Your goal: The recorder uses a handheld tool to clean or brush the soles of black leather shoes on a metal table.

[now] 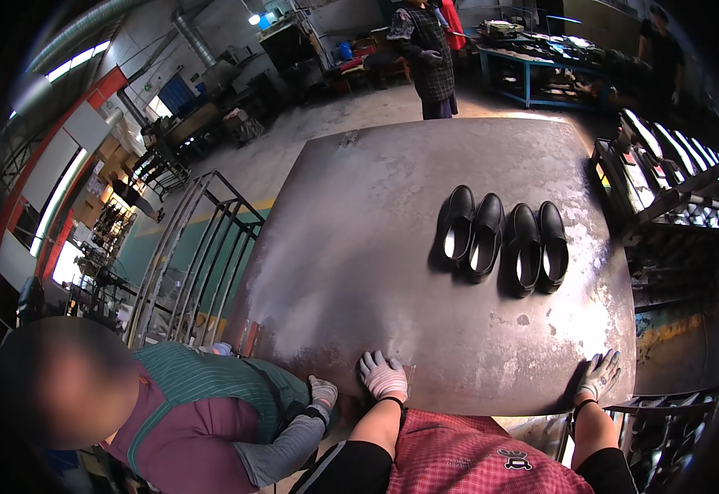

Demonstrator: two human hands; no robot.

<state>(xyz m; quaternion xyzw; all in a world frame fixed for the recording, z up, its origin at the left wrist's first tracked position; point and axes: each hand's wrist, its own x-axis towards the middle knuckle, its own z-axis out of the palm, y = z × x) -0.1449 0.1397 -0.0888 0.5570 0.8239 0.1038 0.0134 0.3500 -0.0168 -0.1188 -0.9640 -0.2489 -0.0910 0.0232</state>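
Both my hands wear pale gloves and rest on the near edge of a large worn metal table (335, 247). My left hand (382, 375) lies flat with its fingers spread, holding nothing. At the near right corner, my right hand (600, 376) is also flat, fingers stretched out, with nothing in it. Two pairs of black slip-on shoes stand on the table's right half, apart from my hands: a left pair (486, 239) and a right pair (526, 251) beside it. Their toes point away from me.
Close on my left stands a co-worker (203, 403) in a green apron, one gloved hand (322, 391) near the table edge. Metal racks flank the table, left (199, 255) and right (672, 181). Another person (433, 66) stands beyond the far edge, near a blue workbench (528, 78).
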